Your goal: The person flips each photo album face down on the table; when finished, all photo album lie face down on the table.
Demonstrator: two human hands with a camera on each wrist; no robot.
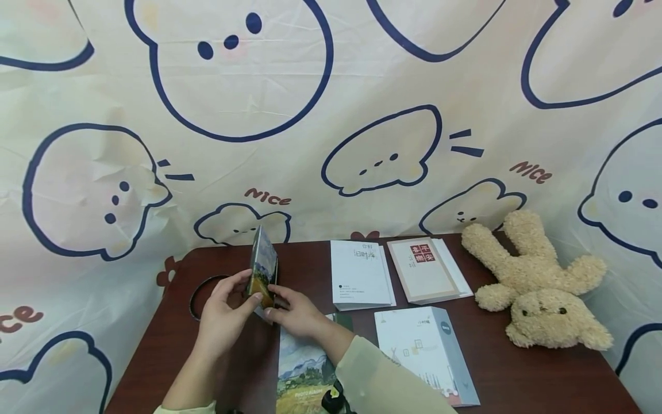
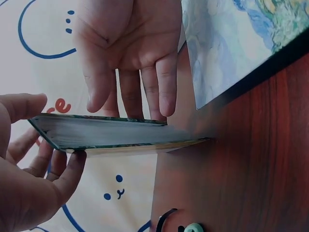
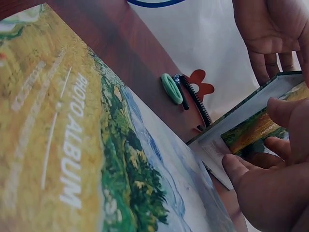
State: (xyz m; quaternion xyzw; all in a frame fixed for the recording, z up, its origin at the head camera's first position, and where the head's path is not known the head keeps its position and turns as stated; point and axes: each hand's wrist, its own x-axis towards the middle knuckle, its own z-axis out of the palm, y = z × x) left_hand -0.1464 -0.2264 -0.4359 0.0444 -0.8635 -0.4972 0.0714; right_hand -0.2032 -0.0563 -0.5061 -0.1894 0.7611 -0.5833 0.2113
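Both hands hold a small album (image 1: 264, 270) stood on edge on the worktop (image 1: 517, 368). The left hand (image 1: 223, 313) has its grip clamped on the album, thumb on the near cover and fingers (image 2: 53, 162) behind. The right hand (image 1: 297, 313) pinches the lower corner, fingertips (image 3: 282, 113) on the picture cover. Just under the right grip lies a larger photo album (image 1: 302, 368). Beyond the left grip lies a black ring (image 1: 199, 293). Further right of the grip lie cards (image 1: 362, 273), a box (image 1: 429, 351) and a plush rabbit (image 1: 538, 282)
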